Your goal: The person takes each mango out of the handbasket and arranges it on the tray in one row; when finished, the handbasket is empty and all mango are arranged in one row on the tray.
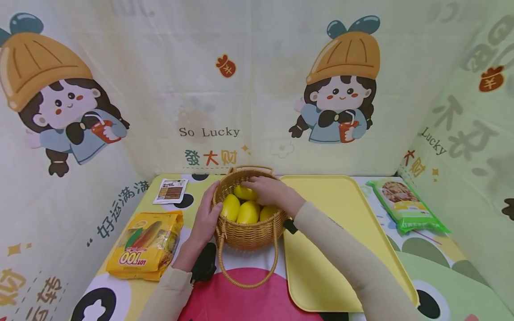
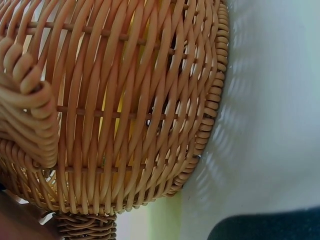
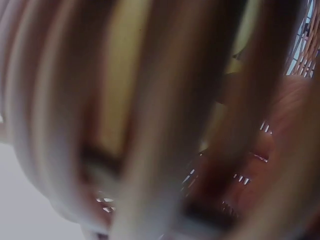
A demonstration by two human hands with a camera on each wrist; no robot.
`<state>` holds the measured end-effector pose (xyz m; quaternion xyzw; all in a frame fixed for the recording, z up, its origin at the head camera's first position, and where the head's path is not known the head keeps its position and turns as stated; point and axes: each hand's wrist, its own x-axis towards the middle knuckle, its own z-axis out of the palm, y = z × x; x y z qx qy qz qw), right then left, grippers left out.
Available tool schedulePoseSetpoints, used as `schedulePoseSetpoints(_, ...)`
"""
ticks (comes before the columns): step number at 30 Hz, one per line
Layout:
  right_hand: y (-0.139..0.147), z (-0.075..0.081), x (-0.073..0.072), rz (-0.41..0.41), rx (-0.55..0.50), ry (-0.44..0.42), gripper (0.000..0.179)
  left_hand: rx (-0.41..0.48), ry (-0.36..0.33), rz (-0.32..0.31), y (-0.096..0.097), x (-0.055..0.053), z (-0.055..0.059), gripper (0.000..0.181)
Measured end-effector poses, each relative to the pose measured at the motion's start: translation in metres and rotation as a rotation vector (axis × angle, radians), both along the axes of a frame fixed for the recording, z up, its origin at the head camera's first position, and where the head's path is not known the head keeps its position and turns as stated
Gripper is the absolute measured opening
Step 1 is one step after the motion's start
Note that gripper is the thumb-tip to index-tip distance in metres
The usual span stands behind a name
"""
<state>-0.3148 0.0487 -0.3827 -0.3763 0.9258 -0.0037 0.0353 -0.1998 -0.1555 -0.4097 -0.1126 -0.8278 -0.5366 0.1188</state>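
Note:
A woven wicker basket [image 1: 249, 236] holds several smooth yellow oval fruits [image 1: 248, 212]. My left hand [image 1: 205, 218] grips its left side, with the thumb at the rim. Reaching in from the right, my right hand [image 1: 268, 191] has its fingers curled over a yellow fruit [image 1: 244, 193] at the back; its thumb is hidden. One looped handle [image 1: 249, 286] hangs down in front, and another stands at the back rim. In the left wrist view the basket's wall [image 2: 125, 100] fills most of the picture. The right wrist view shows blurred wicker strands [image 3: 160, 120] close up.
Right of the basket lies a yellow tray [image 1: 321, 285], under my right forearm. A green snack bag [image 1: 407, 204] rests beyond it. On the left are a yellow-orange snack bag [image 1: 145, 245] and a small white packet [image 1: 170, 191]. Printed cloth walls [image 1: 257, 102] enclose the table.

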Motion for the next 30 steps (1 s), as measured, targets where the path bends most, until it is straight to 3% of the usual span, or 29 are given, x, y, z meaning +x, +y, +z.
schedulePoseSetpoints(11, -0.0041, -0.0005, 0.0006, -0.076, 0.013, -0.094, 0.045, 0.009, 0.005, -0.009, -0.0018, -0.0005, -0.0013, 0.06)
schedulePoseSetpoints(18, -0.0031, -0.0008, 0.0025, -0.039, 0.058, -0.06, 0.045, 0.007, -0.007, -0.004, -0.002, -0.0012, -0.001, 0.06)
schedulePoseSetpoints(24, -0.0025, -0.0008, 0.0033, -0.046, 0.078, -0.112, 0.045, 0.01, 0.0, -0.009, -0.0019, -0.0007, -0.0009, 0.06)
schedulePoseSetpoints(30, -0.0032, -0.0021, 0.0018, -0.036, 0.101, -0.055, 0.046, 0.01, 0.006, -0.008, -0.0024, -0.0013, -0.0016, 0.06)
